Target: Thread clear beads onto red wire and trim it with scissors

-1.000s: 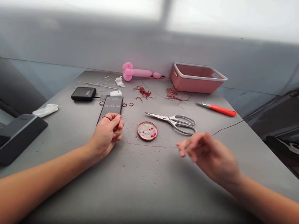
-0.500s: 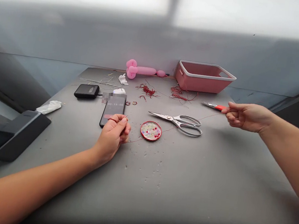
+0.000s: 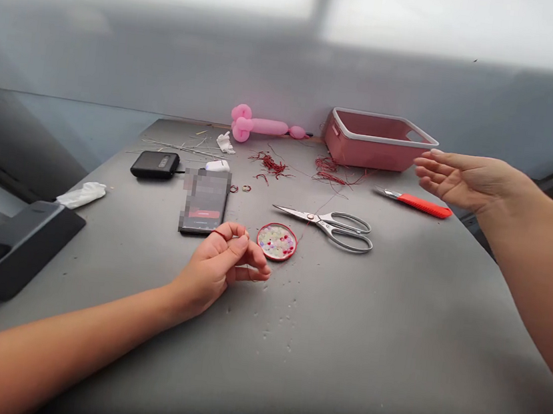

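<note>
My left hand (image 3: 222,257) is pinched at thumb and index finger on a thin red thread (image 3: 221,232); its other fingers are loosely curled. Whatever else lies within the pinch is too small to make out. Just right of its fingertips lies a round, red-rimmed dish (image 3: 277,242) of small mixed beads. My right hand (image 3: 466,180) is raised at the right with fingers stretched out, holding nothing visible. Below it on the table rests a red-handled utility knife (image 3: 422,205). Silver scissors (image 3: 327,225) lie between the hands, blades pointing left. A faint strand runs near them.
A pink bin (image 3: 374,152) and a pink balloon figure (image 3: 266,127) stand along the back. Bundles of red cord (image 3: 271,164) lie before them. At left are a phone (image 3: 203,205), a black power bank (image 3: 154,164), a crumpled tissue (image 3: 82,195) and a dark stand (image 3: 23,256).
My right hand has let go of the thread by the knife, opened and risen. The stretched thread has gone slack. My left hand has shifted slightly right, its lower fingers loosening.
</note>
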The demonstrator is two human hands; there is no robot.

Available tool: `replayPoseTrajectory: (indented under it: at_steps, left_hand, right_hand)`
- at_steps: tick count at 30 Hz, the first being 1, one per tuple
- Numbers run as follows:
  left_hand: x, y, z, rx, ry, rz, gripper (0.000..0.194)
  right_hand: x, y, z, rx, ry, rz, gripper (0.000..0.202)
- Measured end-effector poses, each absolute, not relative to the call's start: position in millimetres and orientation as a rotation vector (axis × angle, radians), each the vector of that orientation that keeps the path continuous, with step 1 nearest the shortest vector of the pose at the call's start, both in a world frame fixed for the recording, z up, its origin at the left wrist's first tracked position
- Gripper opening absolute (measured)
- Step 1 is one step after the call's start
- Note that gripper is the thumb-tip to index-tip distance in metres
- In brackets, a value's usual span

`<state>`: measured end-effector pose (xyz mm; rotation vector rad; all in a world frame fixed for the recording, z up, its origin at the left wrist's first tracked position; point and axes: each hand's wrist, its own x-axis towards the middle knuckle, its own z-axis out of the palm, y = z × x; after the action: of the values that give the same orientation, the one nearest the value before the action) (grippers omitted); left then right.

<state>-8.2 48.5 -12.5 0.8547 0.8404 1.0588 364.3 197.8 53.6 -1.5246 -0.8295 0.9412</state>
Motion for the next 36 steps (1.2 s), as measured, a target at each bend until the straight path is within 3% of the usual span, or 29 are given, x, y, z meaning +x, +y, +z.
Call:
replayPoseTrajectory:
  at_steps: [2,4,10,15,18,19,21,23,24,28,33,36]
  left_hand:
    - [-5.7,45.9,-12.5,0.809,0.782,1.007,0.033]
    - [-2.8,42.8,-12.2,0.778,0.746,0.946,0.035]
    - [7.6,31.0,-7.7,0.838,0.836,0.878,0.033]
    - [17.6,22.7,-5.6,0.75,0.825,0.822,0.037]
    - [23.8,21.2,-5.9,0.717,0.817,0.827,0.04]
    - [25.5,21.6,-6.1,0.712,0.819,0.839,0.04]
    - [27.6,23.5,-6.4,0.707,0.826,0.865,0.041]
    - [27.7,25.8,-6.4,0.715,0.834,0.881,0.04]
    - [27.1,26.7,-6.3,0.724,0.837,0.884,0.04]
    - [23.2,26.9,-6.5,0.797,0.866,0.855,0.036]
    - [16.7,30.5,-4.7,0.981,0.977,0.799,0.025]
    - [3.6,46.1,4.2,1.185,1.089,0.834,0.025]
  right_hand:
    - [343.6,192.3,52.2,-1.442,-0.897,0.907,0.012]
    - [319.2,177.9,49.0,-1.351,-0.968,0.808,0.034]
    - [257.1,117.6,39.0,-0.936,-1.424,0.489,0.056]
    - [259.3,147.9,42.8,-1.016,-1.325,0.51,0.063]
    - [261.7,159.9,44.6,-1.056,-1.426,0.257,0.074]
    - [258.7,154.7,43.8,-1.051,-1.515,0.13,0.072]
    - [246.6,131.6,39.0,-0.96,-1.739,0.046,0.048]
    - [230.6,99.7,30.3,-0.884,-2.051,0.267,0.016]
    - [222.9,84.0,25.1,-0.852,-2.173,0.42,0.013]
    - [205.4,46.5,5.7,-0.831,-2.342,0.725,0.023]
    - [212.2,53.7,-9.5,-0.868,-2.4,0.303,0.015]
    - [220.3,61.2,-15.1,-0.882,-2.423,0.011,0.027]
